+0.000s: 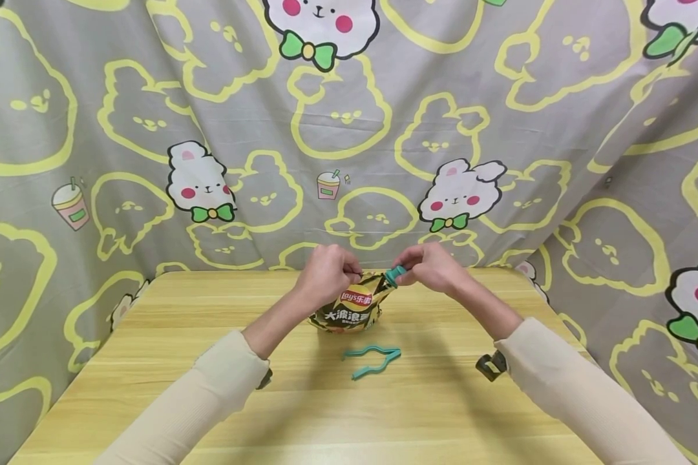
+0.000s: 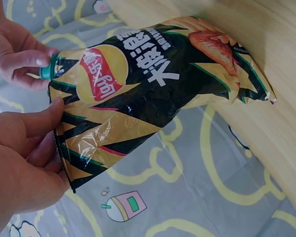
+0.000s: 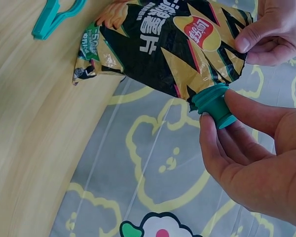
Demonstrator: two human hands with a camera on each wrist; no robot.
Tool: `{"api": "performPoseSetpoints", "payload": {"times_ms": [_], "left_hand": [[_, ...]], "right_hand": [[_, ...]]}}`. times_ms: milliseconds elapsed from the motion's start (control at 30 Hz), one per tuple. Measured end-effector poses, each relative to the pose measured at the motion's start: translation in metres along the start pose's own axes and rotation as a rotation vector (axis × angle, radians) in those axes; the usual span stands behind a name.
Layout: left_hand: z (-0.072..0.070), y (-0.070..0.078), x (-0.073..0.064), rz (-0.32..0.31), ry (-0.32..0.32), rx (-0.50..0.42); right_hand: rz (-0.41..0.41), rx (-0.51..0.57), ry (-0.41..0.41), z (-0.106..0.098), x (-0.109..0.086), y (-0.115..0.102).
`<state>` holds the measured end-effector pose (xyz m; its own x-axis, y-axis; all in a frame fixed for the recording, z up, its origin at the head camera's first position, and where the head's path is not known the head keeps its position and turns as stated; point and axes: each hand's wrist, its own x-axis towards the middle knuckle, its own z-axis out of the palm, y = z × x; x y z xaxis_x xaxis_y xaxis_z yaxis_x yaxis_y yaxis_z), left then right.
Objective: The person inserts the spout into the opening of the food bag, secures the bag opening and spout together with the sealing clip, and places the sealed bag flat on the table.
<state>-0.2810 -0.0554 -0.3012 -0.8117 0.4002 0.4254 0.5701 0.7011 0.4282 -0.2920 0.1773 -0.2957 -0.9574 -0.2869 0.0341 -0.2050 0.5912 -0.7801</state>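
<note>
A black-and-gold Lay's chip bag (image 1: 349,316) stands on the table, its top edge raised between the two hands. With thumb and fingers, my left hand (image 1: 328,274) pinches that top edge near its middle; the left wrist view shows this left hand (image 2: 27,153) with the thumb on the bag's front. At the other top corner, my right hand (image 1: 433,266) pinches a teal round spout piece (image 3: 217,106). The bag's corner meets the spout's flanged end; how far it goes in is hidden. In front of the bag lies a teal V-shaped clip (image 1: 393,353), spread open.
The light wooden table (image 1: 209,361) runs back to a grey curtain (image 1: 250,116) with cartoon bears, which also hangs at both sides. A dark strap piece (image 1: 491,366) shows below the right sleeve.
</note>
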Motion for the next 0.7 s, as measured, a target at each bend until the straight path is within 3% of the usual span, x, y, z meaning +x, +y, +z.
{"api": "performPoseSetpoints", "payload": {"times_ms": [700], "left_hand": [[0.0003, 0.0000, 0.0016, -0.013, 0.000, -0.015]], "right_hand": [[0.017, 0.029, 0.053, 0.0051, 0.0009, -0.0027]]}}
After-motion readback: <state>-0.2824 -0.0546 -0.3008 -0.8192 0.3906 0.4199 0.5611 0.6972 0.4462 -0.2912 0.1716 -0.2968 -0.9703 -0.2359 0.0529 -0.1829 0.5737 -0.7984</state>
